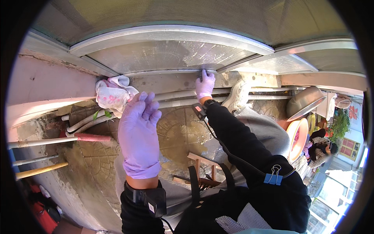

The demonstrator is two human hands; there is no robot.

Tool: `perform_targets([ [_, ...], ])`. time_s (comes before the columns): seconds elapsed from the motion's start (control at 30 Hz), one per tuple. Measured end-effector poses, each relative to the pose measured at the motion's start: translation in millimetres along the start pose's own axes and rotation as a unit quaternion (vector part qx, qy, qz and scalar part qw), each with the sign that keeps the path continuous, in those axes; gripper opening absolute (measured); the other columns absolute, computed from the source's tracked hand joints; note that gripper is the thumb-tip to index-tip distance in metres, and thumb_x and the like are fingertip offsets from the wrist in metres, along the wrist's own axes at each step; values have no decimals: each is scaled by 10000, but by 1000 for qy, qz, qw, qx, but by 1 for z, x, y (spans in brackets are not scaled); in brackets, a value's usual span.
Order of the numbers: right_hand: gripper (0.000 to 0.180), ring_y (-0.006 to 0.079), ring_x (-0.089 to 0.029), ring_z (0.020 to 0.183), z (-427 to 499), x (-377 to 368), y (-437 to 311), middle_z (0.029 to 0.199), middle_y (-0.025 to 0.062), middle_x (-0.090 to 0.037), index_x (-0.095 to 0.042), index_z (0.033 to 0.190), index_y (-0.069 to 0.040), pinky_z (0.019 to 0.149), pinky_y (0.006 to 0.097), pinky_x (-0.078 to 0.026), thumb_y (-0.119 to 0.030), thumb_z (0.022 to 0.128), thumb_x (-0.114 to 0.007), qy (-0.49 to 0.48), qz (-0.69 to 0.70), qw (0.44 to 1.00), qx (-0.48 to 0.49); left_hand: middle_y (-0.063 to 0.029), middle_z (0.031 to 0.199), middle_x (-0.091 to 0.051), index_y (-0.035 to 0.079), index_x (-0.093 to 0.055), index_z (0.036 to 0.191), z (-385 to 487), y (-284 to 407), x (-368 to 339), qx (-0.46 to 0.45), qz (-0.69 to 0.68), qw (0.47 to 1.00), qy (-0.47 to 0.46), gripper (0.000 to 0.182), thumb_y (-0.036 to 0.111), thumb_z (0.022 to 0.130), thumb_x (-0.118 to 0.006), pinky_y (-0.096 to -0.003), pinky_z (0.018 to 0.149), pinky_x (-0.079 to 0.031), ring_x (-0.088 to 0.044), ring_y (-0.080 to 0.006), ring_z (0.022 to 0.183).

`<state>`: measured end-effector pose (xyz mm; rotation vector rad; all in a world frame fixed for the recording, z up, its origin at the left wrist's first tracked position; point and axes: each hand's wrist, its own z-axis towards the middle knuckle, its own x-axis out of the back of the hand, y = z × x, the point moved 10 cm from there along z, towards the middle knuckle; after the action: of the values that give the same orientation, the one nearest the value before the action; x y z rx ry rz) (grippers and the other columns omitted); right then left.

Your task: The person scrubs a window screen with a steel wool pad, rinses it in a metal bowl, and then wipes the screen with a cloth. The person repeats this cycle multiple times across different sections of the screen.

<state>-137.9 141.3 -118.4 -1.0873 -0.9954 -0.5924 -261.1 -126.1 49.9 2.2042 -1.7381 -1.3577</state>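
My left hand [139, 131], in a thin purple glove, is raised palm-up with loosely bent fingers and holds nothing that I can see. Just beyond it, a white cloth with a pink pattern [112, 93] lies bunched in the corner of the sill. My right hand [205, 85], gloved the same way, reaches to the lower rail [172, 71] of an aluminium-framed panel [163, 55]. A fingertip touches the rail; whether something small is pinched under the fingers cannot be told. The panel's ribbed surface has wet-looking streaks, and a mesh screen [190, 14] is above it.
White pipes [178, 102] run along the wall's foot, beside my white shoe [236, 95]. A wooden stool [201, 166] is under me. Pole handles [43, 142] stick out at left. A metal basin [305, 103], an orange basin [297, 139] and another person [320, 147] are at right.
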Motion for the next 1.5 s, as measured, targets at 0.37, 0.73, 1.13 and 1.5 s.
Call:
perform_targets([
  [0.37,336,329,-525,867,-33,-61,-87,993,141,-564,-608,1033,-56,781,381,-445,-66,697,-607,-76,45,983,163,-91,1022,-585,11,-551,1073,-7,6,11,-7,1,1000,25,259,125,843,-524,-262,773,-419,-538,-157,864],
  [0.73,366,347,-472,924,-10,-22,-15,1103,166,-514,-568,1089,-14,826,406,-409,-107,735,-578,73,-28,997,-30,-74,996,-587,31,-560,1055,-14,21,28,20,-39,999,16,249,154,839,-552,-260,756,-423,-537,-151,850],
  [1.13,324,339,-503,874,9,15,6,1038,134,-559,-611,1011,-41,777,415,-426,-84,693,-576,82,-94,990,69,-87,1002,-583,18,-555,1059,-22,10,18,18,-34,999,2,245,127,841,-535,-269,765,-426,-537,-164,858],
  [1.5,298,281,-525,835,-39,-53,-121,1004,86,-572,-605,993,-65,734,372,-441,-38,703,-545,-84,-67,973,205,-82,978,-590,17,-559,1050,-20,23,31,2,-63,997,36,237,126,839,-545,-269,745,-433,-540,-155,838],
])
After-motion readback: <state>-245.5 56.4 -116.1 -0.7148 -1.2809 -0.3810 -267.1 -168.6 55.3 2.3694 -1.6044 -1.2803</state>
